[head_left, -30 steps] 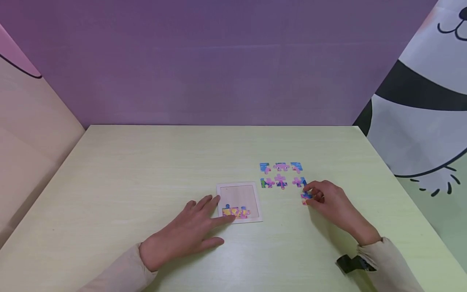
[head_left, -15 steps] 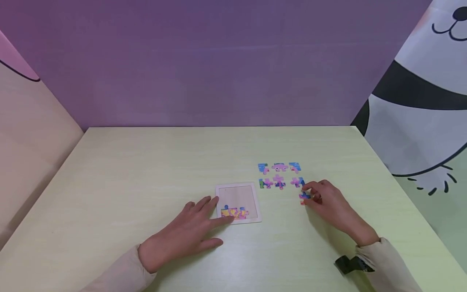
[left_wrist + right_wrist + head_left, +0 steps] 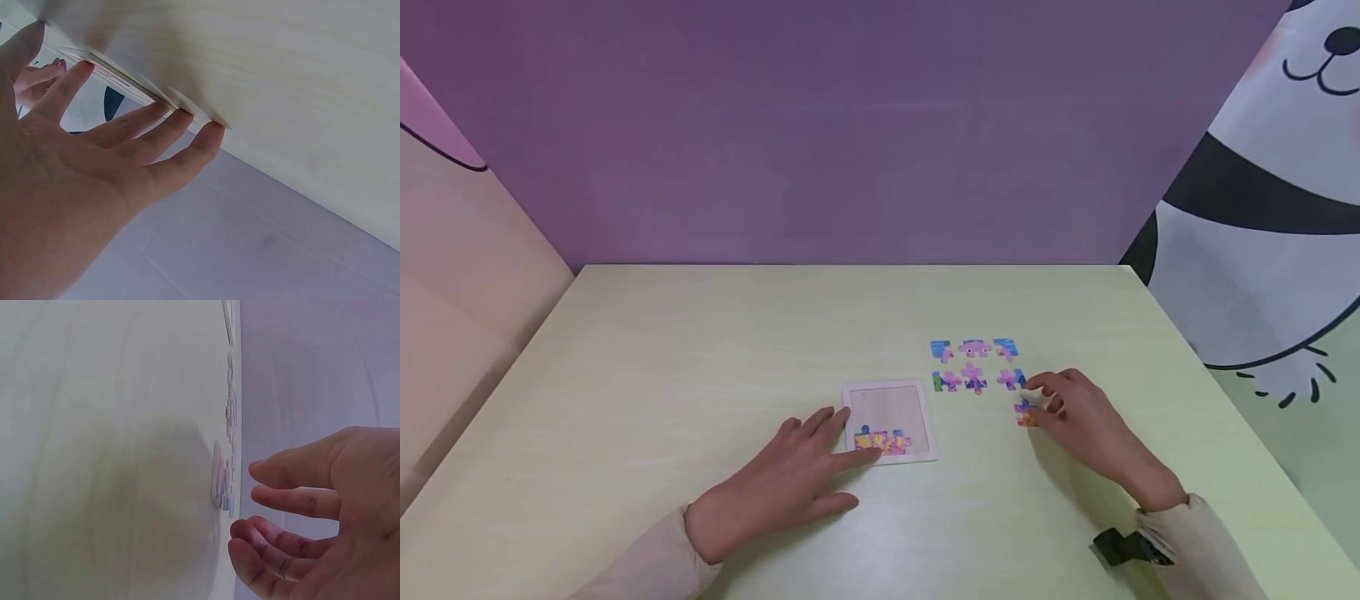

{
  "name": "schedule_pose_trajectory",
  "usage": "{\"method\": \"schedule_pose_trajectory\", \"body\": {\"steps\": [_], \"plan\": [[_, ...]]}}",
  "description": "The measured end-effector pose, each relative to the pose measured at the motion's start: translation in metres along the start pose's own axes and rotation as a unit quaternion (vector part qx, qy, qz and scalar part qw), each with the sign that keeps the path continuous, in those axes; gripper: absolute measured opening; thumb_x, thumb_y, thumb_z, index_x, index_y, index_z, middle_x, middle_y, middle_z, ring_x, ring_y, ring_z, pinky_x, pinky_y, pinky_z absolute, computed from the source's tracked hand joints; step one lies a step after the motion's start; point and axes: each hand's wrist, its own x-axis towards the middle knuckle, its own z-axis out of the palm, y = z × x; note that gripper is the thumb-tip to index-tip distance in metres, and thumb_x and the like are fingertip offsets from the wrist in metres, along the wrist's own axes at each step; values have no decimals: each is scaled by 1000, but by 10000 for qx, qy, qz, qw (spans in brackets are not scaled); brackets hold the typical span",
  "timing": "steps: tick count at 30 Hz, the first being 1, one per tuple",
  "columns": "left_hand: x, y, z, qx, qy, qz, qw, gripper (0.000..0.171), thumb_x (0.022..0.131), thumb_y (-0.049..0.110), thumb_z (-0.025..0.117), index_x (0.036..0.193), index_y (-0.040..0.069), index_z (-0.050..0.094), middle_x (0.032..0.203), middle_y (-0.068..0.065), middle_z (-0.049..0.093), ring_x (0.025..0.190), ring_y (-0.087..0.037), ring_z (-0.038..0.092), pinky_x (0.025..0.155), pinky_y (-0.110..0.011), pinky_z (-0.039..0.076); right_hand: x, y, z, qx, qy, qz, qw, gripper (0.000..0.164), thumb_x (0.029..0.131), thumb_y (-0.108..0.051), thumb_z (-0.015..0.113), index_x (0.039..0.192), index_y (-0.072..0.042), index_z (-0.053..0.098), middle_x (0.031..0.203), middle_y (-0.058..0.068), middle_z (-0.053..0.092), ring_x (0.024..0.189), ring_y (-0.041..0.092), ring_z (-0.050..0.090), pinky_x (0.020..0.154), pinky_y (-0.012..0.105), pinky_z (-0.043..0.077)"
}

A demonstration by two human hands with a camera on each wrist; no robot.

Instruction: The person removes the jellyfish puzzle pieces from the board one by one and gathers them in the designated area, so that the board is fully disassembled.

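Note:
My left hand (image 3: 782, 479), fingers spread, rests at the left and lower edges of a small square puzzle tray (image 3: 929, 421). Its index fingertip lies on the tray's lower border, by joined yellow and pink jigsaw pieces (image 3: 882, 440) along the bottom. My right hand (image 3: 1086, 429) hovers over a blue and orange jigsaw piece (image 3: 1024, 413) on the table. In the right wrist view, that hand (image 3: 312, 519) has thumb and index finger apart, with nothing between them and the other fingers bent. The jigsaw piece (image 3: 217, 475) lies beyond the fingertips.
Several loose jigsaw pieces lie in two rows right of the tray, including a pink one with eyes (image 3: 975, 348) and a pink and purple one (image 3: 973, 379). A purple wall (image 3: 850, 133) stands behind the pale table (image 3: 700, 350).
The head view has shifted slightly. My right hand has moved a little away from the blue and orange jigsaw piece, which shows more plainly beside the thumb. My left hand stays on the tray.

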Motion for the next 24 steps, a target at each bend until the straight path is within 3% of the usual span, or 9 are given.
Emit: {"method": "schedule_pose_trajectory", "body": {"steps": [11,24], "plan": [[0,1,1,-11,-95,-70,9999,51,91,48,68,139,35,59,145,-22,47,132,-38,46,92,-53,44,4,-15,9,204,-157,-116,9996,22,92,-7,69,113,-1,67,110,14,58,85,18,60,73,34,53],[1,1,1,20,52,21,10000,50,90,46,69,138,33,60,144,-23,48,130,-39,47,90,-53,45,11,-53,33,-69,-473,-688,9965,21,91,-6,70,111,-6,67,106,6,59,90,19,60,79,36,54]]}}
